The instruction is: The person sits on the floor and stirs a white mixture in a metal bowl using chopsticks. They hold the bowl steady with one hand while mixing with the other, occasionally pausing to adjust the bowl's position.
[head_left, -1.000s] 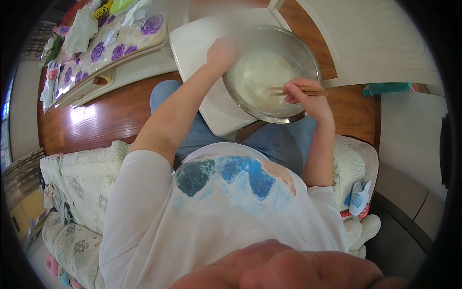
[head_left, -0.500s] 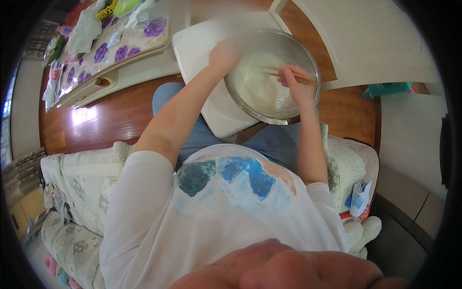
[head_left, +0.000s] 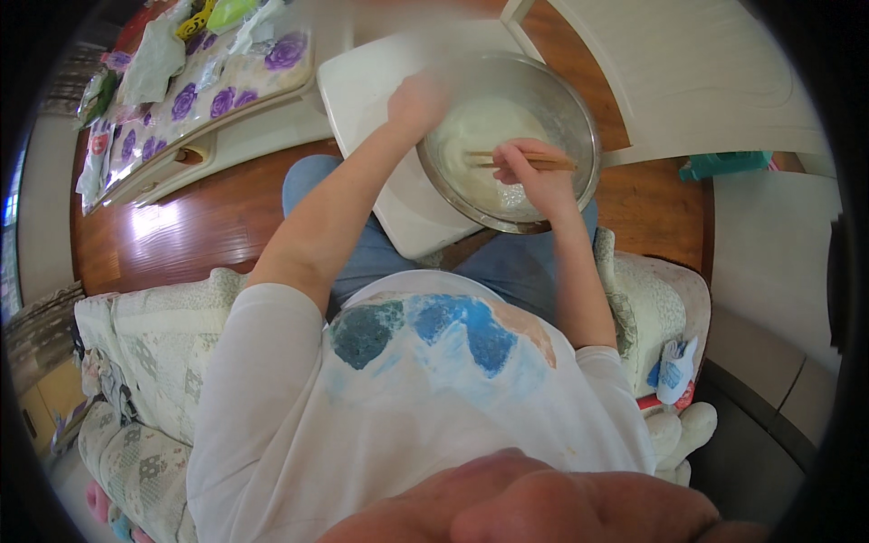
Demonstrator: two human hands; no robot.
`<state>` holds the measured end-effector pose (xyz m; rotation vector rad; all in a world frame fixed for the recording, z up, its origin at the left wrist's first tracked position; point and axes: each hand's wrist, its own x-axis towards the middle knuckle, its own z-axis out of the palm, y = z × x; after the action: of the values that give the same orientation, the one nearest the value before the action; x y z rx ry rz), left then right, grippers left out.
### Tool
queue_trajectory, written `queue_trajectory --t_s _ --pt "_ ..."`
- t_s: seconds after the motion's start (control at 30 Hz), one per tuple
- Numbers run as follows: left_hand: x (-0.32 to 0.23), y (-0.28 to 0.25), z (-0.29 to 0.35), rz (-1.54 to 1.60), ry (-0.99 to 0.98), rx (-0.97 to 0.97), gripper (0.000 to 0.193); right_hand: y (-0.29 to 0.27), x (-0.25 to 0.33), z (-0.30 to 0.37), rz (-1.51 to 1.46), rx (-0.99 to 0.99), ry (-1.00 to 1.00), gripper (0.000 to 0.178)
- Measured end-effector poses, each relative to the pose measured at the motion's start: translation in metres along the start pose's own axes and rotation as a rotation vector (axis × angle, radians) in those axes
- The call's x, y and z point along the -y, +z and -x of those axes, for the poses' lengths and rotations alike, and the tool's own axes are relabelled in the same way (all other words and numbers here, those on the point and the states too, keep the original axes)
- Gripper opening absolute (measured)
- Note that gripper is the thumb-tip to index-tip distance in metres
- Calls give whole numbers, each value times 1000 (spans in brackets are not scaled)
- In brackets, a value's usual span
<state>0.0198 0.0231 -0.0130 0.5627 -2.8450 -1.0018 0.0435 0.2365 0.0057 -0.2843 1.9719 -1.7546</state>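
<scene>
A wide metal bowl point(head_left: 587, 118) holds a pale, wet, batter-like mixture point(head_left: 489, 122) with a glossy patch near my right hand. My right hand point(head_left: 534, 172) is closed around a pair of wooden chopsticks point(head_left: 554, 163), which lie nearly level over the bowl, their tips at the mixture. At the bowl's left rim, my left hand point(head_left: 421, 101) is curled against the edge and appears to grip it; a blurred patch hides its fingertips. Under the bowl is a white stool-like surface point(head_left: 362, 90), in front of my knees.
At the upper left stands a table point(head_left: 258, 68) with a purple-flowered cover, bearing plastic bags and packages. A white chair-like panel point(head_left: 688, 72) rises at the upper right, with a green box point(head_left: 724, 165) beyond it. Patterned sofa covers point(head_left: 154, 339) lie on both sides of me.
My right hand has moved left and slightly down over the bowl, carrying the chopsticks from a slant to nearly level. My left hand stays at the rim.
</scene>
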Motion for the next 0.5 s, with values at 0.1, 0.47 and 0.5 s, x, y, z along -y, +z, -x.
queue_trajectory --t_s 0.1,0.47,0.5 --pt "2 2 -1 6 -16 -6 43 4 -7 -16 8 -49 -48 18" --pt "4 4 -2 7 -20 8 43 -55 15 15 162 -70 102 18" --pt "4 3 -2 9 -18 9 43 -55 16 18 161 -14 104 18"
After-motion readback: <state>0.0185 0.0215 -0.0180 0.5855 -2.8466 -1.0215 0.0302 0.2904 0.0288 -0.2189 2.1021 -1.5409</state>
